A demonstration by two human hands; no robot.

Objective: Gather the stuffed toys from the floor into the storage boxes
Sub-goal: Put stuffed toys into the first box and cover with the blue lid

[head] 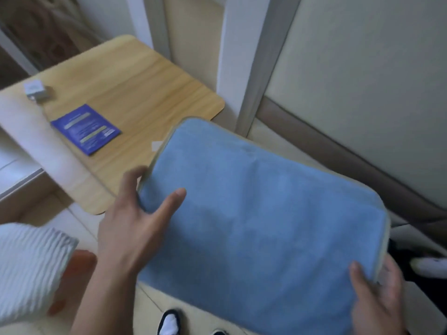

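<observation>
Head cam: both hands were on a big blue plush cushion (261, 213), held up over the floor. Left hand (130, 228) had its fingers (169, 204) spread, thumb on top and the rest curled round the near-left edge. Right hand (379, 301) pinched the near-right corner, thumb on the blue face. Past the left fingers sat a wooden desk (145, 88) with a blue booklet (85, 129) on it

Blue cushion (261, 213) with beige piping; light woodgrain counter (145, 88); dark blue booklet (85, 129); white ribbed sleeve (26, 264).
</observation>
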